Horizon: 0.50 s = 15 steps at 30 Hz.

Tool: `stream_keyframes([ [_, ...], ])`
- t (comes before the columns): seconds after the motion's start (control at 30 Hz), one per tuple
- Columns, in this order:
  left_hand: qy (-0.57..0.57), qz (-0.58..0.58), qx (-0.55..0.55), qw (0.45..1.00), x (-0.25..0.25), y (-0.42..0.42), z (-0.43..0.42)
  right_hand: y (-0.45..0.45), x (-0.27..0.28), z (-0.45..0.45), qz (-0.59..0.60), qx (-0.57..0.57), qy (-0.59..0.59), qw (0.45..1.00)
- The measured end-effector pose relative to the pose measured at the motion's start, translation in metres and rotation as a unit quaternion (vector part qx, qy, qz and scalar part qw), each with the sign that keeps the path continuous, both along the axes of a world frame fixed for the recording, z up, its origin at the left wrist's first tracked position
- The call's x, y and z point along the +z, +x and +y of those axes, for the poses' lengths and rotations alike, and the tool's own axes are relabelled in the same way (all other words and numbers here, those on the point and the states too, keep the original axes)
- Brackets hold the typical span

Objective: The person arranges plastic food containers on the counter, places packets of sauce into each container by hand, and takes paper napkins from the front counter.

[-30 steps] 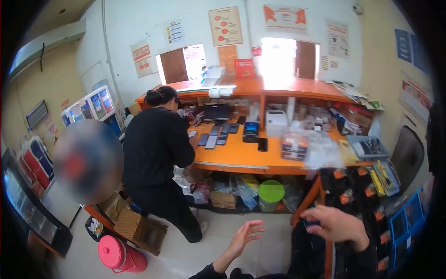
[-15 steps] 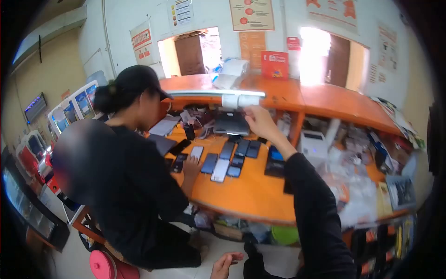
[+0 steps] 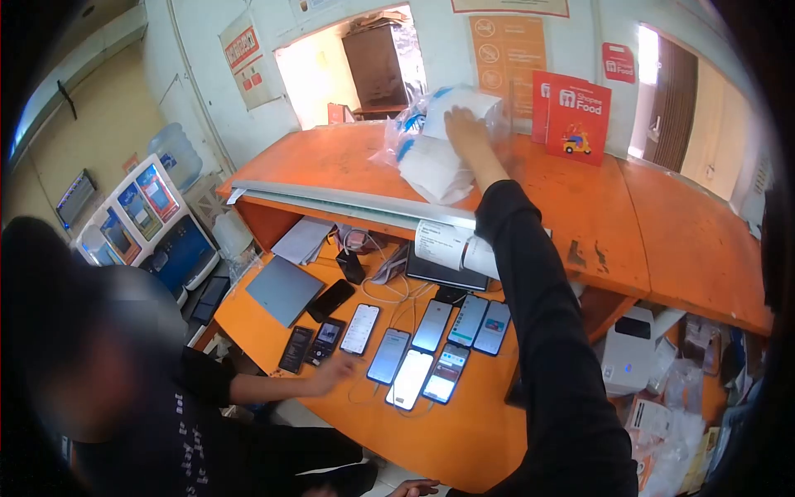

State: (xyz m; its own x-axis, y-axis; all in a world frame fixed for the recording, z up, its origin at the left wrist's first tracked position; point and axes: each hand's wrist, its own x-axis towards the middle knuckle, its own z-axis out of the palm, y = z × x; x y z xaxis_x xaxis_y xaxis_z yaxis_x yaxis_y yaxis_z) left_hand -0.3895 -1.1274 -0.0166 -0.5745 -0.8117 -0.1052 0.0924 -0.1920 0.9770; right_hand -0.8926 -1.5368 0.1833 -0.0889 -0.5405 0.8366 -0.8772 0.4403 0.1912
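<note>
On the orange counter lies a clear plastic bag point(image 3: 389, 147) with white packs inside. My right hand point(image 3: 468, 132) is stretched over it, fingers bent onto the upper white pack point(image 3: 497, 112); its fingertips are partly hidden. At the bottom edge my left hand point(image 3: 414, 489) shows only in part, low in front of the desk, with its fingers out and nothing seen in them. Beneath my right arm, a printed paper roll point(image 3: 439, 244) hangs from the counter's edge. Several phones with lit screens, one a white-screened phone point(image 3: 411, 381), lie on the desk point(image 3: 464, 431).
A person in black point(image 3: 190, 414) is at the left, one hand point(image 3: 331, 374) over the desk near the phones. A laptop point(image 3: 284, 290), cables and papers are behind. Red Shopee Food signs point(image 3: 577, 120) stand on the counter. A white printer point(image 3: 627, 352) is at right.
My right hand has moved up from near the paper roll onto the plastic bag. The view has come closer to the counter. The other person's hand has lifted off a phone.
</note>
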Motion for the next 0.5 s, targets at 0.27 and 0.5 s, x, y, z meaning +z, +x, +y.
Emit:
stream_keyframes([
  [0.27,0.061,-0.064,0.049,0.995,0.0,-0.03,-0.013,0.013,0.015,-0.006,0.074,-0.084,0.106,0.988],
  [0.5,-0.012,-0.185,-0.001,0.983,0.011,-0.02,-0.005,-0.001,0.006,0.002,0.15,0.063,-0.027,0.986],
])
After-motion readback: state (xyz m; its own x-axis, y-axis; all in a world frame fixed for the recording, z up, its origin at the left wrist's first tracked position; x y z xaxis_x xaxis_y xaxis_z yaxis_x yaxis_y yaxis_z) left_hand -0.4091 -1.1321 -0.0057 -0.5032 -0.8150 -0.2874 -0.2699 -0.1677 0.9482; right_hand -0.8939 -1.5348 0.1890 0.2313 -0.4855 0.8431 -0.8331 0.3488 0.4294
